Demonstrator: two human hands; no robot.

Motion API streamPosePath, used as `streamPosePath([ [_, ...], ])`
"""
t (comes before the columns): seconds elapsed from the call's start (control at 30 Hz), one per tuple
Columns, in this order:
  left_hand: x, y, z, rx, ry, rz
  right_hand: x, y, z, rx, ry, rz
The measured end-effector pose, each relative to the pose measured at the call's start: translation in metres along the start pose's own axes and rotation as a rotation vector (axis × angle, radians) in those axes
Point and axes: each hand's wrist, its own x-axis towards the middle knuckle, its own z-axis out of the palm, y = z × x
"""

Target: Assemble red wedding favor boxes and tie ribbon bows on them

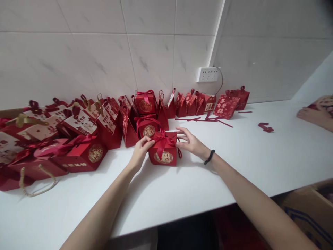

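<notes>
A small red gift box [166,158] with a gold round emblem stands on the white table, a red ribbon bow [163,141] tied on its top. My left hand [142,149] is at the bow's left side, with thumb and fingertips pinched on the ribbon. On the other side, my right hand [191,141] has its fingers spread beside the box's right upper edge; whether they touch it is hard to tell. A ribbon loop hangs down near those fingers. Directly behind, two similar bowed boxes [145,104] are stacked.
Many red gift boxes [78,152] crowd the left and the wall side. Loose ribbon strips [203,119] and a ribbon piece [265,127] lie to the right. Another person's hand [316,114] is at the far right. A power strip [208,74] is on the wall; a cardboard box [304,205] stands below.
</notes>
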Motion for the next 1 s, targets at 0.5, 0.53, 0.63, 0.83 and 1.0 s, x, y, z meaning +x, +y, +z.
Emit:
streamPosePath([
  [0.5,-0.064,0.001,0.085,0.774,-0.250,0.950,0.002,-0.036,0.018,-0.826,0.735,-0.655],
  [0.53,-0.064,0.002,0.089,0.747,-0.224,0.911,0.005,-0.039,0.019,-0.879,0.720,-0.650],
  [0.63,-0.064,0.009,0.094,0.705,-0.146,0.897,0.013,-0.046,0.023,-1.010,0.711,-0.619],
  [0.83,-0.093,0.025,0.102,0.577,-0.090,0.985,0.029,-0.060,0.039,-1.116,0.719,-0.572],
  [1.0,-0.119,0.024,0.099,0.356,-0.176,0.570,0.027,-0.076,0.048,-1.108,0.766,-0.636],
])
